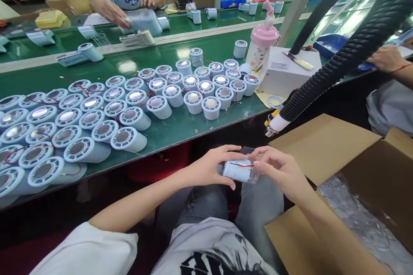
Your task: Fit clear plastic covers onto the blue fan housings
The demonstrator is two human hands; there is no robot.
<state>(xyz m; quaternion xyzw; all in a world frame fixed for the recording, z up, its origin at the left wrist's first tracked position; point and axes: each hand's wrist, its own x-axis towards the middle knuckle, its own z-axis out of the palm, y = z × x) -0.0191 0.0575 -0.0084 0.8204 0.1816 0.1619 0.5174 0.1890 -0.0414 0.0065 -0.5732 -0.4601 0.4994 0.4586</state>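
Over my lap, my left hand (pixel 214 168) wraps thumb and fingers round a light blue cylindrical housing (pixel 237 172). The housing lies on its side, with a thin red and black wire (pixel 242 164) along its top. A clear plastic cup (pixel 254 177) surrounds the housing's right end. My right hand (pixel 279 165) is closed at that end, its thumb and fingertips gripping the clear cup close to the wire's tip. Whether those fingertips also pinch the wire is hidden. On the green bench to the left stand many similar light blue housings (pixel 130 116) with round metal discs on top.
A black corrugated hose (pixel 335 56) with a metal-tipped nozzle hangs at right. Below it, an open cardboard box (pixel 325 146) holds clear plastic parts (pixel 358 219). A pink-lidded cup (pixel 263 41) and white box (pixel 285 71) stand on the bench. Co-workers' hands show across and at right.
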